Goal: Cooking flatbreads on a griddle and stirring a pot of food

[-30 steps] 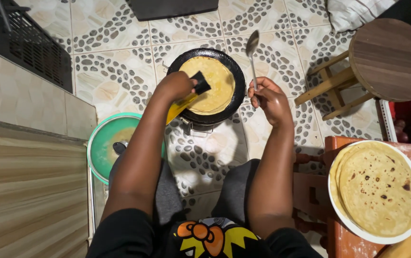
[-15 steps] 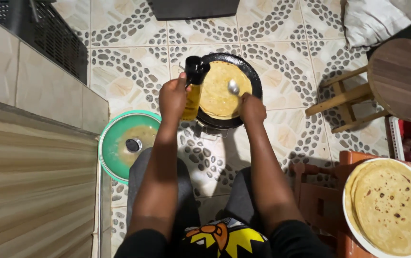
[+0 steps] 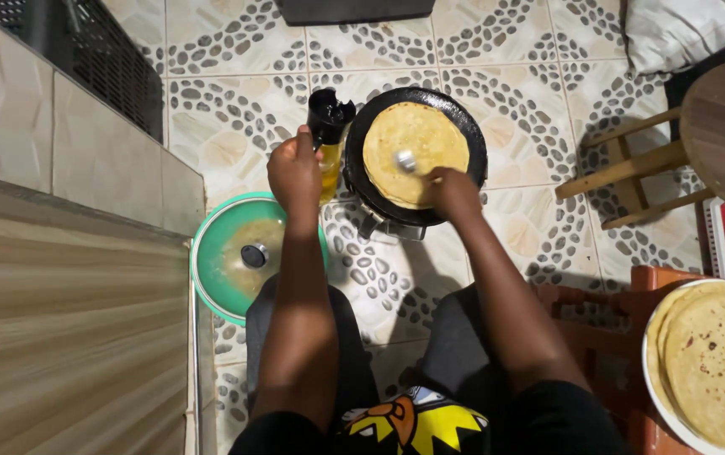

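A pale yellow round flatbread (image 3: 415,150) lies flat in a black round frying pan (image 3: 472,126) that sits on a small stove on the patterned tile floor (image 3: 236,93). The right hand (image 3: 453,190) is closed around a metal spoon (image 3: 405,160), whose bowl rests on the flatbread near its middle. The left hand (image 3: 294,171) grips a clear bottle of yellow oil with a black cap (image 3: 329,135), held upright just beside the pan's left edge. Near the left forearm stands a pot covered by a green-rimmed glass lid (image 3: 240,257). Well apart at lower right, a white plate (image 3: 654,371) holds stacked browned flatbreads (image 3: 716,362); a round wooden stool (image 3: 716,139) stands at the upper right.
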